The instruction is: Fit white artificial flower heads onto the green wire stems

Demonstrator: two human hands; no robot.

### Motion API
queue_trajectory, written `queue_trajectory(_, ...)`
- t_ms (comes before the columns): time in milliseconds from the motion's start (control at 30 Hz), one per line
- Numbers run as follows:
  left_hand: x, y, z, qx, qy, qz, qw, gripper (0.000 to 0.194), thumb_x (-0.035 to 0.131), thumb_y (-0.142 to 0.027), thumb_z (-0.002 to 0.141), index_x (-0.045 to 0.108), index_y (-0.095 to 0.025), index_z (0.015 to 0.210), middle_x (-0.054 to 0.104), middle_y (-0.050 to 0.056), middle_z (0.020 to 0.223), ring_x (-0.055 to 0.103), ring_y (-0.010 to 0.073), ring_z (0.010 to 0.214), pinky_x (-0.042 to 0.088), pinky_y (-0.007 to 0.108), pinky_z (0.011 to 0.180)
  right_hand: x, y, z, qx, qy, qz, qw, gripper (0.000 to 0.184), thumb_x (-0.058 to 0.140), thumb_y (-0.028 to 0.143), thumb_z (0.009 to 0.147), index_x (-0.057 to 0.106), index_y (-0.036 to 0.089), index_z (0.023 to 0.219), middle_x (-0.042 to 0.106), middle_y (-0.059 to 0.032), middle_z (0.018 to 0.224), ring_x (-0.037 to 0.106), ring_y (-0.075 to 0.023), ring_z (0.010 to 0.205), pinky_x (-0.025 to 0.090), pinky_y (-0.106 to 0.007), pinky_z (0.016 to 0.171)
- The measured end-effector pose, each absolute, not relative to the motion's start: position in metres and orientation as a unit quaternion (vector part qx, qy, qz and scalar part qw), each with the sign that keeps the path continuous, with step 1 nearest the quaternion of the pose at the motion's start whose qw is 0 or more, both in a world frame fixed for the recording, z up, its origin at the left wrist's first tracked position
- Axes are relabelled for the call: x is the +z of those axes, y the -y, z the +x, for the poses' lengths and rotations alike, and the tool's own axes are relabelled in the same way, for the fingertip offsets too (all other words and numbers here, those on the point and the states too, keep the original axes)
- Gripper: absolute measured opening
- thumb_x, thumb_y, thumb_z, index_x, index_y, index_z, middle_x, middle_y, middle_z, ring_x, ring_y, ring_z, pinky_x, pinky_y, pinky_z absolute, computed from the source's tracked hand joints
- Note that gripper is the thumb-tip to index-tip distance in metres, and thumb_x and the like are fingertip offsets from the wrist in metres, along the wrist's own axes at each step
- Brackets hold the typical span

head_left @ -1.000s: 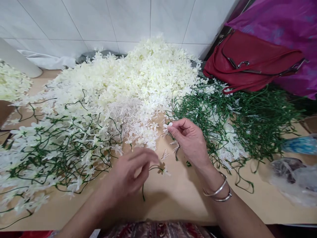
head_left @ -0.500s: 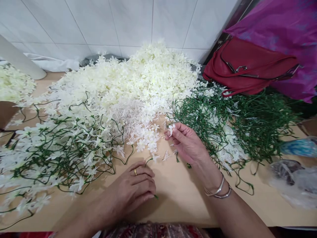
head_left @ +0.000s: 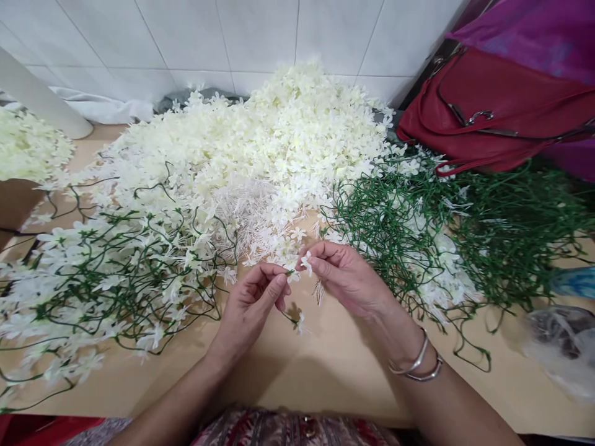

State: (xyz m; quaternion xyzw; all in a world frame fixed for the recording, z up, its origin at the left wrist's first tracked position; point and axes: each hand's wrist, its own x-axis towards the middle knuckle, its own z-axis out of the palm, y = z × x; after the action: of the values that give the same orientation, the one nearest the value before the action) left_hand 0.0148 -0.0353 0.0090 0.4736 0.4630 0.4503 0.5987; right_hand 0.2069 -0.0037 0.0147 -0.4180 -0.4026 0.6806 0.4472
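My left hand [head_left: 255, 303] pinches a green artificial stem [head_left: 289, 314] between thumb and forefinger. One tip of the stem pokes out toward my right hand, and its other end hangs below with a small white flower on it. My right hand [head_left: 348, 275] grips a white artificial flower [head_left: 307, 263] at its fingertips. The flower and the stem tip are very close together; whether they touch I cannot tell. Just behind my hands lie loose white flowers [head_left: 286, 244] and a heap of thin white stamen pieces [head_left: 242, 207].
Creamy white blossoms [head_left: 297, 124] are heaped against the tiled wall [head_left: 260, 37]. Flowers on green stems [head_left: 116, 285] pile up at left, bare green stems [head_left: 372, 210] at right. A red handbag [head_left: 506, 111] and a clear plastic bag [head_left: 558, 341] are further right on the table [head_left: 316, 384].
My left hand has risen from the table and turned, bringing the stem tip up to the flower. My right hand has shifted slightly left and down, still gripping the flower. The view has tilted slightly.
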Motion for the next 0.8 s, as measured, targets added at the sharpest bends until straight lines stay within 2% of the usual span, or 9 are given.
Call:
queue_trajectory(233, 0.0074, 0.0397, 0.0159, 0.461, -0.462, 0.470, 0.595, 0.024, 0.073, -0.041, 0.094, 0.069, -0.017, 0.095, 0.068, 0.000, 0.076, 0.060, 0.0097, 0.060, 0.052, 0.022, 0.060, 0.0082, 0.0055, 0.2009, 0.679, 0.420, -0.418, 0.434, 0.030, 0.091, 0.050, 0.072, 0.075, 0.024, 0.076, 0.067, 0.0016, 0.079, 0.057, -0.0154, 0.076, 0.050, -0.032, 0.078)
queue_trajectory(633, 0.0107, 0.0391, 0.0191, 0.476, -0.468, 0.461, 0.585, 0.027, 0.074, -0.043, 0.092, 0.067, -0.017, 0.088, 0.066, -0.001, 0.075, 0.061, 0.0099, 0.060, 0.053, 0.022, 0.060, 0.0099, 0.0053, 0.1997, 0.663, 0.446, -0.430, 0.421, 0.034, 0.090, 0.053, 0.071, 0.073, 0.024, 0.074, 0.068, 0.0019, 0.076, 0.059, -0.0162, 0.073, 0.053, -0.036, 0.076)
queue_trajectory(800, 0.0080, 0.0405, 0.0200, 0.478, -0.466, 0.453, 0.591, 0.027, 0.074, -0.042, 0.093, 0.066, -0.017, 0.086, 0.066, -0.001, 0.074, 0.062, 0.0100, 0.059, 0.054, 0.023, 0.060, 0.0094, 0.0078, 0.1960, 0.660, 0.460, -0.421, 0.419, 0.030, 0.087, 0.050, 0.077, 0.072, 0.024, 0.076, 0.068, 0.0023, 0.077, 0.061, -0.0153, 0.072, 0.052, -0.035, 0.076)
